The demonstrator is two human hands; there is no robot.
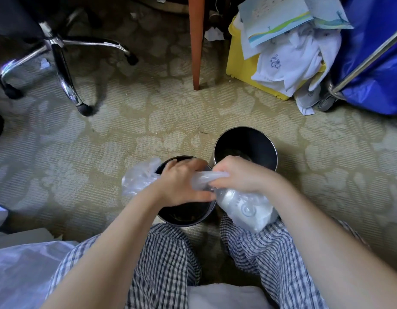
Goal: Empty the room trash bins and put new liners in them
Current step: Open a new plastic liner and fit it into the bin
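Glossy dark metal bins [245, 148], thin translucent plastic liner [138, 177], matt woven carpet [148, 121].

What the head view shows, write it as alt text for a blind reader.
The left hand and right hand grip the bunched neck of a clear plastic bag of white contents, over a near bin and a far bin, both dark, on patterned carpet. A chair base, a yellow crate and a blue cart stand beyond.

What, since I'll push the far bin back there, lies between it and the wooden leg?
Patterned carpet, bare but for a small dark fleck, lies between the far bin and the wooden leg; the head view shows it.
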